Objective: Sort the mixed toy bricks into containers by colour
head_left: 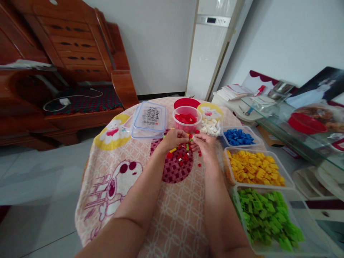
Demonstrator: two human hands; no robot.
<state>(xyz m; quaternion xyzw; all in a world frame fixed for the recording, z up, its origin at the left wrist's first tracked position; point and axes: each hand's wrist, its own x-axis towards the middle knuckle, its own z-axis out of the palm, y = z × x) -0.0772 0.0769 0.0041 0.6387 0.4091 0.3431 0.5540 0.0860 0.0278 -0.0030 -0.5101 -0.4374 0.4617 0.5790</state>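
Observation:
My left hand (175,139) is over the middle of the round table, its fingers closed in a pinch. Close by on the right, my right hand (205,144) is also pinched, with a tiny pale bit at its fingertips. What either hand holds is too small to make out. Between and below them lies a scatter of small toy bricks (185,156), mostly red with a few yellow, green and white. Just beyond the hands stands a round clear tub of red bricks (186,118). A heap of white bricks (210,127) lies beside it, past my right hand.
Along the right edge stand clear boxes of blue bricks (238,137), yellow bricks (254,168) and green bricks (268,216). Stacked clear lids (149,118) lie at back left, a red round lid (186,103) behind the tub. A glass-topped table (276,123) is at right.

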